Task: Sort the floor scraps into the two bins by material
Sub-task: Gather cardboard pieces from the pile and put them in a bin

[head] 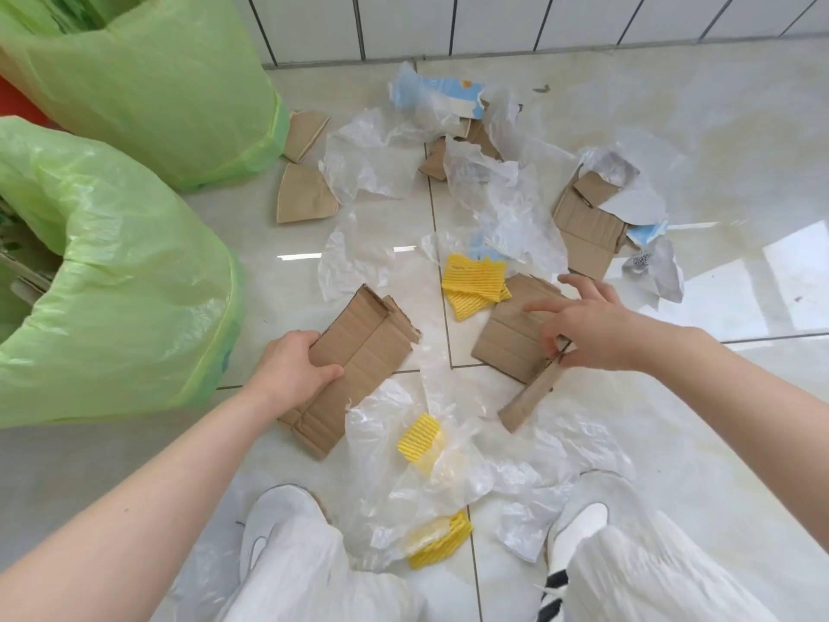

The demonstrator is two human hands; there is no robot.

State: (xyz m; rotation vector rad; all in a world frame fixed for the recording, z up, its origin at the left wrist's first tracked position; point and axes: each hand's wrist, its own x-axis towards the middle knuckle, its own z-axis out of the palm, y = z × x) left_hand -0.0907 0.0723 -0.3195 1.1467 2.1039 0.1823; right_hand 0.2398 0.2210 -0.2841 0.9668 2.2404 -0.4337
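Green-lined bins [134, 285], contents unclear

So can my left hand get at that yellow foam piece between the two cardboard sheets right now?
Probably not yet. The left hand already grips a cardboard stack, so it is occupied. The yellow foam piece lies uncovered on the floor, nearer the right hand.

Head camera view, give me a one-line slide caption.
Left hand holds a cardboard stack; right hand pinches a cardboard piece amid plastic film, beside two green-lined bins.
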